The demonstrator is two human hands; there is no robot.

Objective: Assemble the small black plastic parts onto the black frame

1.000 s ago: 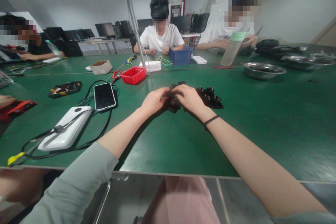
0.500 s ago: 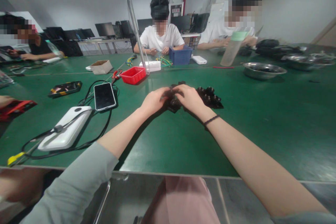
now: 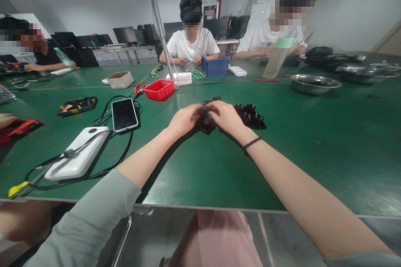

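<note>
Both of my hands meet over a dark, lumpy black part that rests on the green table. My left hand is closed on its left side, fingertips curled in at the top. From the other side my right hand bends over the same part, thumb and fingers gripping near its top. The fingers cover much of it, so its exact kind does not show. Just right of my right hand lies a similar black part with several round, shiny-topped knobs.
At left lie a phone, a white power bank with black cable, and a black-yellow tray. A red bin, pliers and a metal pole stand ahead. A steel bowl is at right. Other people sit around the table.
My hands keep nearly the same place and grip on the black part. A person at the back right has shifted slightly.
</note>
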